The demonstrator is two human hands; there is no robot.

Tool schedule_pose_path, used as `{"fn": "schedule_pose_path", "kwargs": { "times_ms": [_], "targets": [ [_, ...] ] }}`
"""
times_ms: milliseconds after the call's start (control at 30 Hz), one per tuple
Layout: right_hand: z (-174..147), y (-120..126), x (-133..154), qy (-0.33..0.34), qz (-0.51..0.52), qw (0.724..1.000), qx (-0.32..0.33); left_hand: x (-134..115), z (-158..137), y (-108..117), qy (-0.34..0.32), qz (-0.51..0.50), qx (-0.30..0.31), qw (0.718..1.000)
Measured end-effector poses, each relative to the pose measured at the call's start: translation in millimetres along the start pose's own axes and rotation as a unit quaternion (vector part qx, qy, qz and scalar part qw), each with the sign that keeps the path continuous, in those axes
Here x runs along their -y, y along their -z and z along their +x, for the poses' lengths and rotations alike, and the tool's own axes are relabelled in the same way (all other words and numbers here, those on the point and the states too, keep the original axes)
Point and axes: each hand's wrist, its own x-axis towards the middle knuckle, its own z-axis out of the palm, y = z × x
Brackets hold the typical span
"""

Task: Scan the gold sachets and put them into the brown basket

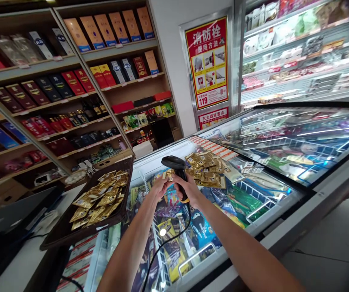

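Observation:
My right hand (pixel 189 187) is wrapped round the handle of a black barcode scanner (pixel 174 163), whose head points to the left and whose cable runs down toward me. Just left of it, my left hand (pixel 160 187) pinches a small gold packet (pixel 169 175) beneath the scanner's head. Behind and right of the scanner, a pile of gold packets (pixel 207 168) lies on the freezer's glass lid. More gold packets (pixel 101 198) fill a dark brown woven tray (pixel 126 211) at the left.
Under the glass of the chest freezer (pixel 296 194), wire baskets hold colourful packages. A dark laptop or monitor (pixel 16 219) stands at the left on a white counter (pixel 7 263). Shelves with boxed bottles (pixel 107 30), a red notice (pixel 207 61) and a lit display fridge (pixel 296 52) are behind.

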Motion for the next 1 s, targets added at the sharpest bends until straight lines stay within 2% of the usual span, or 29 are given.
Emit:
{"fn": "schedule_pose_path", "kwargs": {
  "times_ms": [200,433,600,733,833,1000],
  "targets": [
    [2,8,-6,-0.015,-0.002,1.0,-0.025,-18,-3,17,0.009,0.044,-0.061,0.997],
    [1,9,-7,-0.01,-0.007,1.0,-0.023,-52,-10,36,-0.076,-0.032,-0.087,0.993],
    [-6,7,-5,-0.036,-0.033,0.999,0.002,-39,-7,45,-0.133,-0.132,-0.122,0.975],
    [-11,5,-5,-0.089,-0.083,0.991,0.061,-26,-2,48,-0.132,-0.169,-0.132,0.968],
    [-13,2,-7,-0.094,-0.137,0.981,0.102,-23,0,50,-0.137,-0.179,-0.134,0.965],
    [-14,0,-7,-0.086,-0.163,0.977,0.104,-23,3,52,-0.139,-0.19,-0.141,0.962]
  ]
}}
